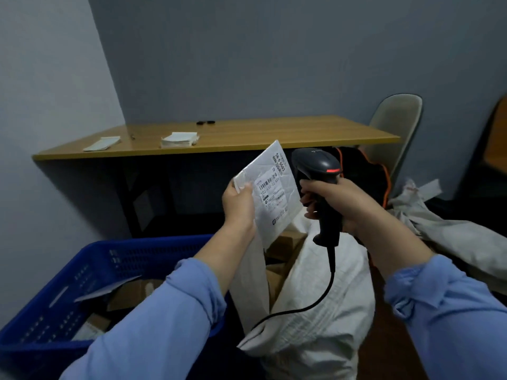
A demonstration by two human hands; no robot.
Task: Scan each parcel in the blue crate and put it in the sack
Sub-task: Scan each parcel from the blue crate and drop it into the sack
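Note:
My left hand (238, 204) holds a flat white parcel (274, 193) by its left edge, label facing me, above the open mouth of the white woven sack (315, 297). Just right of the parcel, my right hand (334, 201) grips the handle of a black barcode scanner (315, 163), whose head sits beside the parcel's upper right corner. Its black cable hangs down across the sack. Brown boxes show inside the sack's mouth. The blue crate (90, 270) stands at lower left with cardboard parcels and a flat white mailer inside, partly hidden by my left sleeve.
A wooden table (247, 133) stands against the wall behind, with white paper stacks (179, 139) and small dark items on it. A beige chair (395, 124) is at the right, and crumpled grey sacks (439, 229) lie on the floor beside it.

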